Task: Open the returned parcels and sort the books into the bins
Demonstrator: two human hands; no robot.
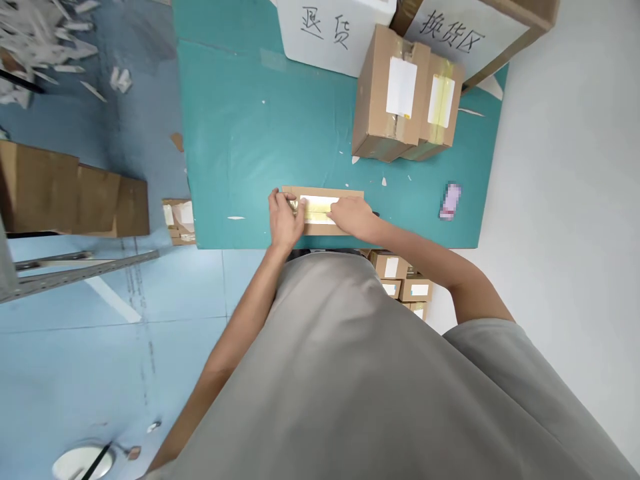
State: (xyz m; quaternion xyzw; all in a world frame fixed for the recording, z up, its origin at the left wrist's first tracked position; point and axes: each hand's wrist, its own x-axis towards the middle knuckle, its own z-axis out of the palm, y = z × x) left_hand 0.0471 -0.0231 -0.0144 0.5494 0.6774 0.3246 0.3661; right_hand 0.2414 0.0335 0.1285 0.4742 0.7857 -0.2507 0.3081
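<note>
A flat cardboard box (327, 229) lies near the front edge of the green table (240, 133). It has a white label with yellowish tape across its top. On the box's left end rests my left hand (286, 219), its thumb and fingers apart, touching the top. My right hand (350, 215) lies over the right part of the label, fingers curled and pressed together against it; whether something small is between them is hidden. A small dark object shows just behind the right wrist.
Two taped cartons (375, 100) stand at the back right, before a white bin (325, 33) and a labelled box (465, 33). A blurred pink item (450, 201) lies at right. Paper scraps dot the table. More cartons (391, 265) sit below its front edge.
</note>
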